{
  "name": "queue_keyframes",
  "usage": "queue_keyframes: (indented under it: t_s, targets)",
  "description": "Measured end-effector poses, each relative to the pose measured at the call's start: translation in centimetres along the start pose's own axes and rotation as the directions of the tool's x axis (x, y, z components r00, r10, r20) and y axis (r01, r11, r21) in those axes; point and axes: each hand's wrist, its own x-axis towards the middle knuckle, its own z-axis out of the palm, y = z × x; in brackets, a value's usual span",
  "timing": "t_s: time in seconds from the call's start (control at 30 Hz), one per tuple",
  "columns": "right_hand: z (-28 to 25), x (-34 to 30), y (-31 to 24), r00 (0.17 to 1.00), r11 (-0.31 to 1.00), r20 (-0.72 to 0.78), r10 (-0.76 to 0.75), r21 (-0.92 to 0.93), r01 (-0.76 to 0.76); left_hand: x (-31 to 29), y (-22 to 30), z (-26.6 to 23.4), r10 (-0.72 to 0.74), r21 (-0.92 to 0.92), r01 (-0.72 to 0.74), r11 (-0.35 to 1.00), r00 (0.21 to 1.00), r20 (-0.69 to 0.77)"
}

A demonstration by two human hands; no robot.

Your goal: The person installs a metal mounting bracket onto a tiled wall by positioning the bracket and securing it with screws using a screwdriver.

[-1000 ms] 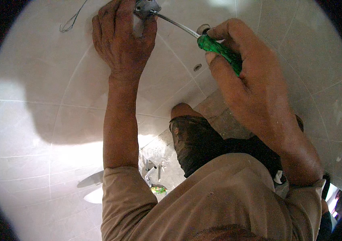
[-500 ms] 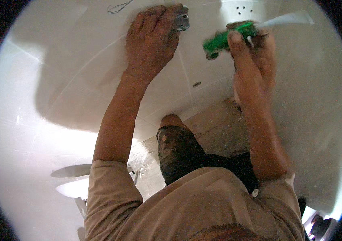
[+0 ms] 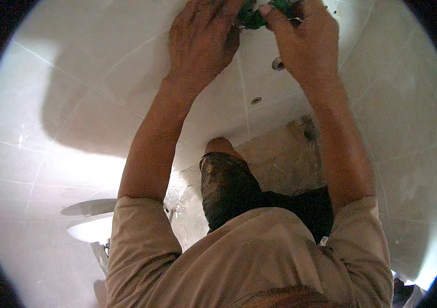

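Observation:
Close to the tiled wall at the top of the view, my left hand (image 3: 200, 43) is closed with its fingers wrapped round a small grey metal fitting, now mostly hidden behind them. My right hand (image 3: 308, 43) grips a bright green object (image 3: 253, 19) between thumb and fingers. Its kind does not show, and its upper part is cut off by the top edge. The left end of the green object reaches my left fingers, at the metal fitting. Whether the two things touch is hidden.
A round pipe outlet (image 3: 278, 64) sits in the wall beside my right wrist. Below it is a smaller wall outlet (image 3: 256, 100). At lower left stands a white washbasin (image 3: 91, 229). My knee (image 3: 221, 146) is near the wall, above a rough untiled strip (image 3: 280, 149).
My right hand has brought the green object up and left, against my left hand. The pipe outlet has come into sight. The white strip trailing from the green object no longer shows.

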Motion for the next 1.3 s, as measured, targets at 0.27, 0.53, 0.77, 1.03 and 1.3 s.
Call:
queue_keyframes:
  t_s: [0.27,0.53,0.77,1.03,1.3]
  targets:
    - [-0.4,0.2,0.8,0.995,0.985,-0.003,0.096,0.141,-0.095,0.3,0.3,0.3,0.024,0.027,-0.024,0.999,1.0,-0.004]
    - [-2.4,-5.1,4.7,0.928,0.869,0.002,0.372,0.35,-0.35,-0.3,1.0,1.0,0.029,0.091,-0.034,0.995,0.998,0.051]
    - [-2.9,-23.0,8.3,0.74,0.748,0.112,0.663,-0.146,-0.648,-0.7,0.6,1.6,0.143,0.01,-0.143,0.99,0.981,-0.128]
    - [-3.6,-29.2,7.1,0.499,0.536,0.378,0.78,0.008,-0.844,0.1,1.0,1.8,0.108,0.004,-0.108,0.994,0.987,-0.115]
    - [-4.9,-18.6,2.6,0.703,0.748,0.436,0.561,0.096,-0.657,-0.7,0.5,2.4,0.119,0.013,-0.118,0.993,0.989,-0.09]
